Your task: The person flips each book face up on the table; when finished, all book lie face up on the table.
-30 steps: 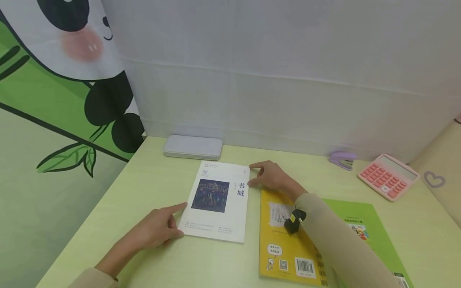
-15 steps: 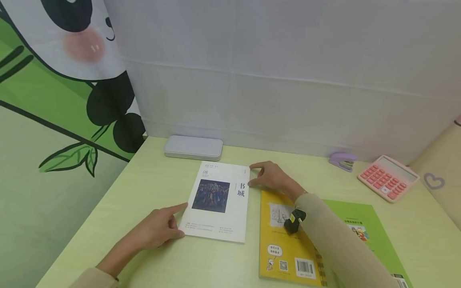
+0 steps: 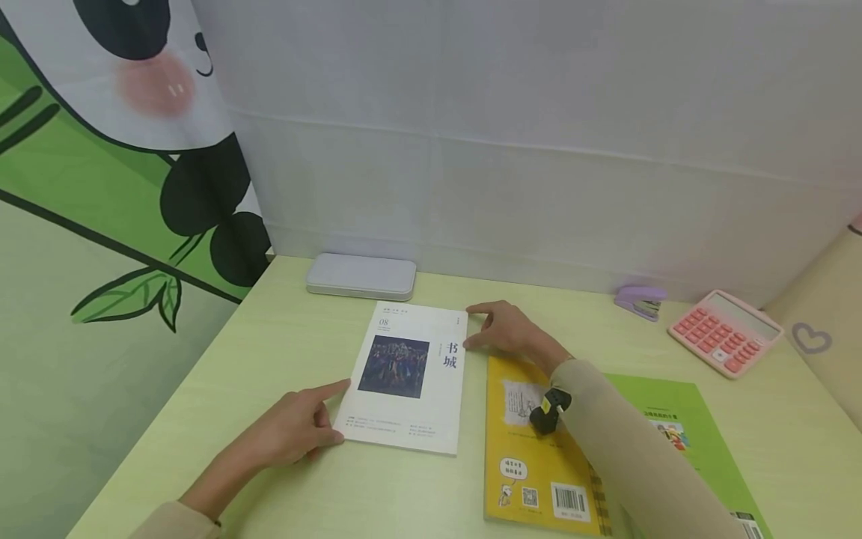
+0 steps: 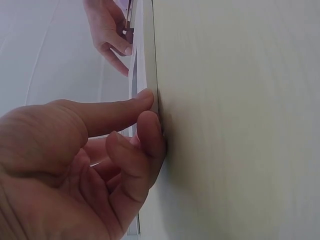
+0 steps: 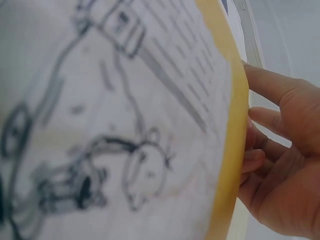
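A white magazine (image 3: 434, 397) with a dark picture and Chinese title lies flat in the middle of the table. My left hand (image 3: 289, 430) touches its lower left side, with the index finger straight against the edge and the thumb near the bottom corner. In the left wrist view, the thumb (image 4: 117, 111) meets the magazine's thin edge while other fingers bend against the table. At the upper right edge, my right hand (image 3: 508, 329) rests index fingertip and thumb apart along the side. The right wrist view has a yellow book (image 5: 227, 185) covering much of this hand's contact.
Under my right forearm lie the yellow book and a green book (image 3: 673, 404). A pale flat case (image 3: 361, 275) stands behind the magazine. A purple stapler (image 3: 640, 301) and a pink calculator (image 3: 726, 332) sit at the back right. A white cloth wall (image 3: 539, 187) borders the table.
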`<state>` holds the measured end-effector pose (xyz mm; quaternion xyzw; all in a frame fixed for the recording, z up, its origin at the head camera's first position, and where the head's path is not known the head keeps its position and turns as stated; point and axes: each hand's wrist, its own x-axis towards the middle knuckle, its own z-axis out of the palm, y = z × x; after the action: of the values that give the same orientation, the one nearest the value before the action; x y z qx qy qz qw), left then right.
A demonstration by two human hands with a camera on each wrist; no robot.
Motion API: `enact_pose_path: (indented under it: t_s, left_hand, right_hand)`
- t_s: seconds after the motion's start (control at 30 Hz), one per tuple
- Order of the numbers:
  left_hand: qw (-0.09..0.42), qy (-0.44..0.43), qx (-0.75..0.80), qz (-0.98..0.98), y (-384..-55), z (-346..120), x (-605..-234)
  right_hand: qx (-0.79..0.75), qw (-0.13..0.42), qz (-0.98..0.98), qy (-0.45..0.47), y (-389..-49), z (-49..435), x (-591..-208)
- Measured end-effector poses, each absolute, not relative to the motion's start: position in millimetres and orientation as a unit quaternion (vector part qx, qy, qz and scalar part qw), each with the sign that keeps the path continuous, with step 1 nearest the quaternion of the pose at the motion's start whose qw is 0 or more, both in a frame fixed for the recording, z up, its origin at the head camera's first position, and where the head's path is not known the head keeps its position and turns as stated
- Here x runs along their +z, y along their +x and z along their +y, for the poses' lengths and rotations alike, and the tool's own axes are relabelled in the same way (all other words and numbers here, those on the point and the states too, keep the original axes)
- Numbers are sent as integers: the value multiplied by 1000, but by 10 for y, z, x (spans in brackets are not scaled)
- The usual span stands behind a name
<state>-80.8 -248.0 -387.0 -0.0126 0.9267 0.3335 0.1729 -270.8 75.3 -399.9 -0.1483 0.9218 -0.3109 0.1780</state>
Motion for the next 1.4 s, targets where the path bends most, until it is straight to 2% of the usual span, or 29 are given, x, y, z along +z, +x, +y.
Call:
enact_pose_path:
  t_s: [0.2, 0.37, 0.53, 0.67, 0.93, 1.4]
  left_hand:
    - [182, -8, 320, 930, -838, -2491, -3822]
    - [171, 2, 296, 940, -860, -2493, -3640]
    - [154, 52, 316, 935, -857, -2270, -3494]
    - [153, 83, 328, 928, -824, -2039, -3457]
    - [140, 195, 354, 904, -785, -1724, -3498]
    - [189, 211, 346, 894, -741, -1237, -3808]
  right_hand:
    - [-313, 177, 918, -168, -2713, 889, -3913]
    - [-334, 154, 910, -190, -2690, 1179, -3663]
    - [-342, 122, 913, -188, -2579, 1523, -3342]
    - [-343, 111, 918, -167, -2445, 1744, -3230]
    - [-368, 117, 909, -155, -2157, 2077, -3392]
    - [-433, 170, 877, -120, -1971, 2160, -3860]
